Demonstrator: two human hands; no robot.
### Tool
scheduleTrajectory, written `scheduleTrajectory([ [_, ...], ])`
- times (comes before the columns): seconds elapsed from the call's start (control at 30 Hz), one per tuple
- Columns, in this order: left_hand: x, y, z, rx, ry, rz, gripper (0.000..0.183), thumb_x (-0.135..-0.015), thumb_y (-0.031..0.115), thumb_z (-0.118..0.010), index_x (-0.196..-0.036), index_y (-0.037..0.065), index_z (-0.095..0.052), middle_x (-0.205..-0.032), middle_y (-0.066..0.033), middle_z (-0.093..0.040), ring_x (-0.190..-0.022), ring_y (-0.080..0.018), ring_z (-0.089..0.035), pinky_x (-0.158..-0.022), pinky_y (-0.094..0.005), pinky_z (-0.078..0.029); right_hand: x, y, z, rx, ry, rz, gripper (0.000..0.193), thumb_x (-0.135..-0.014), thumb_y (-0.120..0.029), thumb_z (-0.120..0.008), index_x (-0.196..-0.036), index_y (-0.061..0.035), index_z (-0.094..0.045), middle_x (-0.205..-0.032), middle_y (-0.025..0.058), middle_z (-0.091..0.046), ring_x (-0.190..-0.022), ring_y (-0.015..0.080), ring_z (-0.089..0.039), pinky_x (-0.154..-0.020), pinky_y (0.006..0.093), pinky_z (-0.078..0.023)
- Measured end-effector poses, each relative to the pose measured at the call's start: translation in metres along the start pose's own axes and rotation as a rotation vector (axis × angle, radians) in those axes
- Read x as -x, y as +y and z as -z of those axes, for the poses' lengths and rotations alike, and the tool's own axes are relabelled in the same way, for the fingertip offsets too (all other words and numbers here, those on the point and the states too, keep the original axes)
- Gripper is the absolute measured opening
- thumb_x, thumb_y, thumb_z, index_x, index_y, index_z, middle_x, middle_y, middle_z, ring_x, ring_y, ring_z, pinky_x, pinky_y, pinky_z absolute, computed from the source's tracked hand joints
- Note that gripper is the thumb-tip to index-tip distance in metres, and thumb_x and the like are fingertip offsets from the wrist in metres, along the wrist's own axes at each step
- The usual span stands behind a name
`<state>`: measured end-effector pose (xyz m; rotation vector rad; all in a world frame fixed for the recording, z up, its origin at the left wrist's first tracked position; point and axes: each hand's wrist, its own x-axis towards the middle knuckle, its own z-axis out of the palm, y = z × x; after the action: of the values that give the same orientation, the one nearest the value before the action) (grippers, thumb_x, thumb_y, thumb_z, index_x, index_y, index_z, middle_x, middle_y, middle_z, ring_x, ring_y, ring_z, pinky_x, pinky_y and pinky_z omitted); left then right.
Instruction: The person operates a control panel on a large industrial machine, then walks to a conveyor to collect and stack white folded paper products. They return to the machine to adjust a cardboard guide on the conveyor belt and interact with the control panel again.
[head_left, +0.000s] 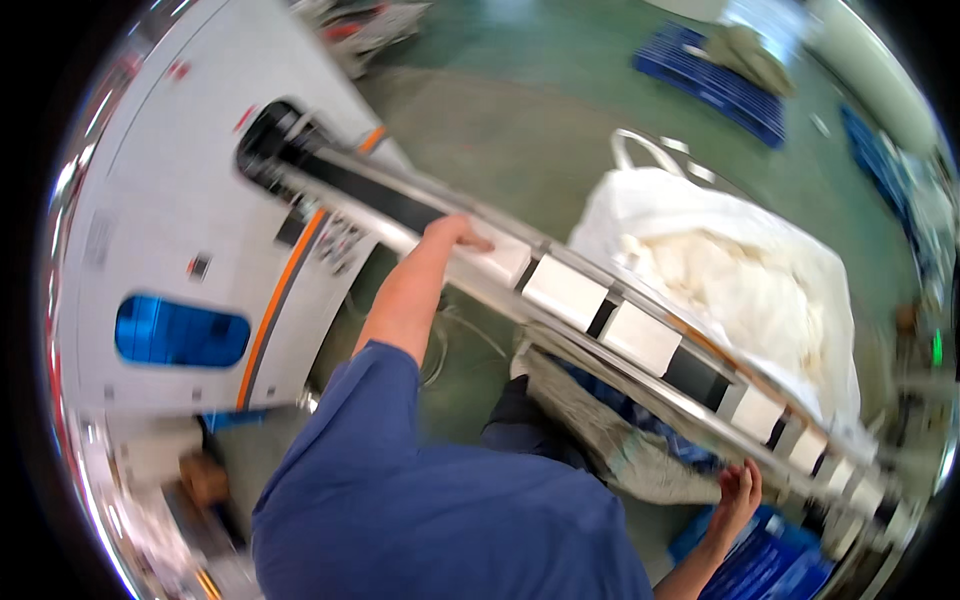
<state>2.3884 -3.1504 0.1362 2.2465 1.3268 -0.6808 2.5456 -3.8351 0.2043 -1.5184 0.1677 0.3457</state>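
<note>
"Several white packs point(564, 291) sat in a row. Why?"

"Probably the conveyor point(697, 378) kept them so. The left hand point(455, 234) touched one, grip unclear; beside the conveyor, the right hand point(737, 498) seemed empty, fingers loosely apart."

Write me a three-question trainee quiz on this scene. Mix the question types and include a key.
1. Which hand is at the white block nearest the pale machine?
2. True or false: the open white sack stands beyond the conveyor, on the side away from the person.
3. The machine's window is: A) red, B) blue, C) green.

Key: 1. The left hand. 2. True. 3. B.
</note>
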Motion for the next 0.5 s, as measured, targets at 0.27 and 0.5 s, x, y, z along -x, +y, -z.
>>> scheduleTrajectory([
  [0.27, 0.046, 0.244, -0.169, 0.598, -0.341, -0.136, 0.073, -0.053, 0.023, -0.092, -0.116, 0.0, -0.063, -0.114, -0.0143, -0.064, -0.097, -0.0295, -0.063, -0.077, -0.0468, -0.051, 0.048, 0.019, 0.081, -0.196, 0.319, -0.019, 0.023, -0.094, -0.017, -0.06, -0.111, -0.0015, -0.062, -0.09, 0.01, -0.068, -0.076, 0.018, -0.066, -0.07, 0.0304, -0.056],
  [0.5, 0.126, 0.284, -0.149, 0.465, -0.298, -0.26, 0.065, -0.061, 0.03, -0.088, -0.112, -0.001, -0.063, -0.105, -0.0147, -0.066, -0.092, -0.0302, -0.063, -0.067, -0.051, -0.05, 0.075, 0.027, 0.091, -0.228, 0.362, -0.032, 0.021, -0.094, -0.016, -0.058, -0.11, -0.0022, -0.062, -0.091, 0.009, -0.068, -0.077, 0.0166, -0.065, -0.071, 0.0284, -0.054],
])
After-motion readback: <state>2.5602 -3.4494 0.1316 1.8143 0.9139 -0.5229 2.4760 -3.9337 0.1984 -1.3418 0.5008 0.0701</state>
